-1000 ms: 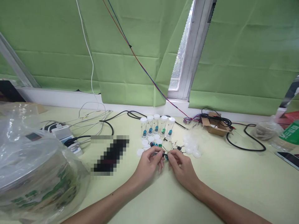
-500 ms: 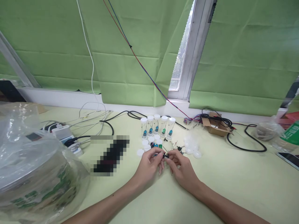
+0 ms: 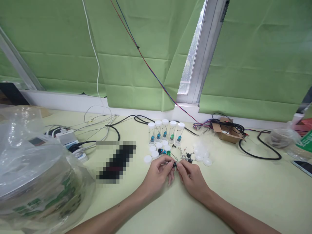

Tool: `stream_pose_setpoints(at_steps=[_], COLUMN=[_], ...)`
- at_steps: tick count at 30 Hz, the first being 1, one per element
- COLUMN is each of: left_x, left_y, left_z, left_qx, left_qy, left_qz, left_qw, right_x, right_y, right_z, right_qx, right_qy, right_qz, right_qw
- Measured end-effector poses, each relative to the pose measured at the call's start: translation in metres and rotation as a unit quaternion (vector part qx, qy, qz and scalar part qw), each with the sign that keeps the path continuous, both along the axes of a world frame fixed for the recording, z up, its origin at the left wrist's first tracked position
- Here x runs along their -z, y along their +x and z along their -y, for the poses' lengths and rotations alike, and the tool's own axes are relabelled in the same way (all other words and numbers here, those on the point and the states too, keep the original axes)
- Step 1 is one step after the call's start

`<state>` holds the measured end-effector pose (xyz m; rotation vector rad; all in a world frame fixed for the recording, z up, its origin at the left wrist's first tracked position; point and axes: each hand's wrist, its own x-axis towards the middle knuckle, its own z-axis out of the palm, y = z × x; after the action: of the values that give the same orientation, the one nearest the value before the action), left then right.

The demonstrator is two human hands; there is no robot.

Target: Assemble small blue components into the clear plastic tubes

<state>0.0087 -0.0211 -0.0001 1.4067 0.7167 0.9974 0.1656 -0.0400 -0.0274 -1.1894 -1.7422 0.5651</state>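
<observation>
My left hand (image 3: pixel 159 170) and my right hand (image 3: pixel 193 175) meet over the table with fingertips pinched together. Between them is a small black part (image 3: pixel 174 164), mostly covered by the fingers, so its kind is unclear. Just beyond stand several clear vials (image 3: pixel 172 136) with white lids, each holding a blue or green piece with thin metal stems. Loose white caps (image 3: pixel 148 159) lie close to my left hand, beside a green piece (image 3: pixel 168 152). Small black pieces and thin metal rods (image 3: pixel 182 151) are scattered past my right fingertips.
Clear round lids (image 3: pixel 207 161) lie right of the loose parts. An open cardboard box (image 3: pixel 227 131) with black cables sits farther back. On the left are a plastic-wrapped tub (image 3: pixel 41 182) and a power strip (image 3: pixel 79 154). A phone (image 3: pixel 302 167) rests at the right edge.
My right fingertips have closed in against my left ones, and the black part is more covered now. The view has shifted slightly.
</observation>
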Motion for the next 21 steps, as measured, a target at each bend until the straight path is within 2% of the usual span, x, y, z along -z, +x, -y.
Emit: stream_pose_setpoints(at_steps=[7,11,21], left_x=[0.0008,-0.0002,0.0003], left_y=[0.0001,-0.0008,-0.0017], left_z=[0.0005,-0.0025,-0.0028], left_qx=[0.007,-0.007,-0.010], left_qy=[-0.005,-0.007,-0.005], left_qz=[0.005,0.010,0.008], left_qw=[1.000,1.000,1.000], right_x=[0.0035,0.0013,0.0021], right_y=[0.0002,0.0002,-0.0004], right_z=[-0.0021,-0.0001,0.0017], right_qx=[0.006,0.009,-0.038], right_qy=[-0.013,-0.022,-0.020], right_qz=[-0.007,-0.046,-0.063], right_qw=[1.000,0.999,0.997])
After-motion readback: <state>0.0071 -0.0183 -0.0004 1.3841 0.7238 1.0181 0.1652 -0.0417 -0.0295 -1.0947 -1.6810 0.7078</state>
